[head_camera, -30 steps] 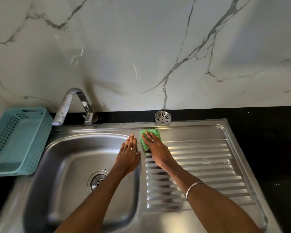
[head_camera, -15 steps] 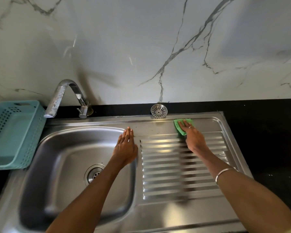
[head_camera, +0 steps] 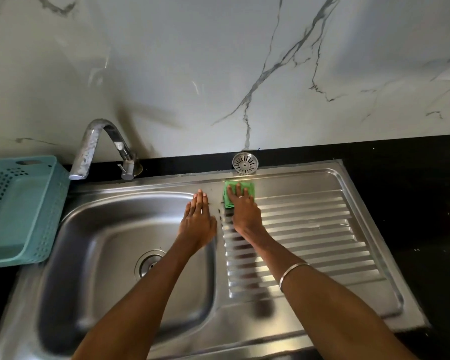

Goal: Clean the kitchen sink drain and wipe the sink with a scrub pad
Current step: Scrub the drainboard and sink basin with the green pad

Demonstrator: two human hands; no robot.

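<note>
A veined white marble wall (head_camera: 218, 61) rises behind a black counter (head_camera: 413, 178), and set into that counter is your stainless sink (head_camera: 283, 331), basin on the left and ribbed drainboard (head_camera: 322, 229) on the right. Your right hand (head_camera: 244, 211) lies flat, fingers spread wide, pressing the green scrub pad (head_camera: 248, 188) onto the far left corner of the drainboard, just inside its raised back edge. Your left hand (head_camera: 198, 222) rests palm down with its fingers straight and close together on the strip between basin and drainboard, holding nothing; the two hands sit near each other but apart. The loose strainer (head_camera: 245, 162) stands just beyond the pad, at the sink's back rim (touching the wall or not, you cannot tell). The drain opening (head_camera: 147, 263) shows in the basin floor, partly behind your left forearm. The faucet (head_camera: 99, 146) arches over the basin's back left corner, and a teal basket (head_camera: 18, 209) sits against the sink's left edge. To the right of your pad the ribs run bare to the drainboard's far rim.
</note>
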